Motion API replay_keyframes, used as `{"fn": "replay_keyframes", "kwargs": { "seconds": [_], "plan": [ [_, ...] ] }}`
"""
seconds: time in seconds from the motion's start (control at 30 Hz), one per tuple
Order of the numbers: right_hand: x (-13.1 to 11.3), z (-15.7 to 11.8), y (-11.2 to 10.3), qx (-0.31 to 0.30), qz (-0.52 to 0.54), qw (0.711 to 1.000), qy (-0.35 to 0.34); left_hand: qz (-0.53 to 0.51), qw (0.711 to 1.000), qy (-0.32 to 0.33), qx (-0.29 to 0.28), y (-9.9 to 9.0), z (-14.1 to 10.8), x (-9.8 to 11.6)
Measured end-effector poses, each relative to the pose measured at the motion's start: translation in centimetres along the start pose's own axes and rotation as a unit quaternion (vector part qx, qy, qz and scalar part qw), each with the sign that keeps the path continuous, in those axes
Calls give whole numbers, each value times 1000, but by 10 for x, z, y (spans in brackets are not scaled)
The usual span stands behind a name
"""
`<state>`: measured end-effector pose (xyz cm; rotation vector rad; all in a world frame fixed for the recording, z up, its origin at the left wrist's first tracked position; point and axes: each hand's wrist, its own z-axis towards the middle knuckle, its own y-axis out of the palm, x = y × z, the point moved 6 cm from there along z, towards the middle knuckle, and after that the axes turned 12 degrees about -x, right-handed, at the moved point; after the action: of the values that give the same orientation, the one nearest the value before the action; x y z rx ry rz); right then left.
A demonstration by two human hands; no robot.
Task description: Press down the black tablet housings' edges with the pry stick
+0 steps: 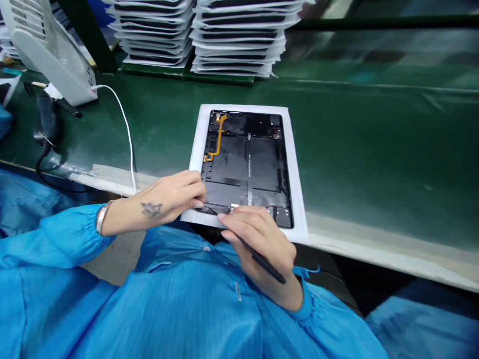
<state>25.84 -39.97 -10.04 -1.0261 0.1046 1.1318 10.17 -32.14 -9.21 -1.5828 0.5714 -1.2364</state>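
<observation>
A black tablet housing (232,169) lies with its inside facing up on a white foam sheet (298,199). An orange flex cable (219,139) runs along its upper left side. My left hand (179,194) is closed, its fingertips pressed together at the housing's lower left edge; whatever they pinch is hidden. In my right hand (258,239) is a slim black tool (267,264), tweezers by its look, held like a pen. Its tip points left over the near edge of the housing, close to my left fingers. The right fingers cover part of that edge.
Two tall stacks of white-sheeted dark panels (149,35) stand at the back on the green bench (374,159). At left are a white device (56,60), its white cable (125,124) hanging over the front edge, and a black corded tool (47,119).
</observation>
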Motion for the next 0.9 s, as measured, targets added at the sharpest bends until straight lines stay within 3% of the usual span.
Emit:
{"fn": "replay_keyframes", "kwargs": {
  "seconds": [0.3, 0.53, 0.9],
  "plan": [
    [6, -3, -11, 50, 19, 998, 13, -51, 994, -58, 79, -11, -5, 13],
    [-3, 24, 13, -73, -198, 977, 5, -37, 985, -85, 144, -7, -12, 20],
    [11, 32, 24, -53, -140, 988, 23, -100, 959, -136, 228, -4, -31, 4]
  ]
}}
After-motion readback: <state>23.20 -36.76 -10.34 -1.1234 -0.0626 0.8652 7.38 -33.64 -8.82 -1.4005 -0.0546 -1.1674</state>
